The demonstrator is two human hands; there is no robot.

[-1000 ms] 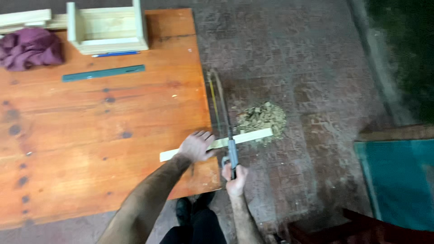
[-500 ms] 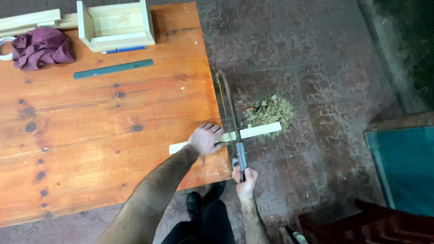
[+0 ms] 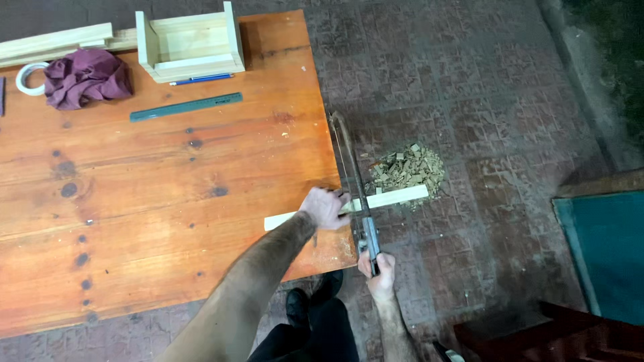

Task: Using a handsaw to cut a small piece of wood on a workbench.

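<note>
My left hand [image 3: 325, 207] presses a pale wooden strip [image 3: 392, 198] flat on the right edge of the orange wooden table [image 3: 154, 174]. The strip's end sticks out past the table edge. My right hand [image 3: 378, 269] grips the handle of a hacksaw [image 3: 351, 175], whose frame runs away from me along the table edge and crosses the strip just right of my left hand. Below the overhang, a pile of small wood offcuts [image 3: 407, 167] lies on the tiled floor.
At the table's far side stand an open pale wooden box [image 3: 190, 43], a blue pen [image 3: 201, 79], a green ruler [image 3: 186, 107], a purple cloth [image 3: 86, 77], a tape roll [image 3: 28, 76] and wooden boards [image 3: 54, 41]. A teal panel [image 3: 604, 251] lies on the floor to the right.
The view has shifted slightly. Both hands keep their hold, and the saw stays across the strip at the table edge.
</note>
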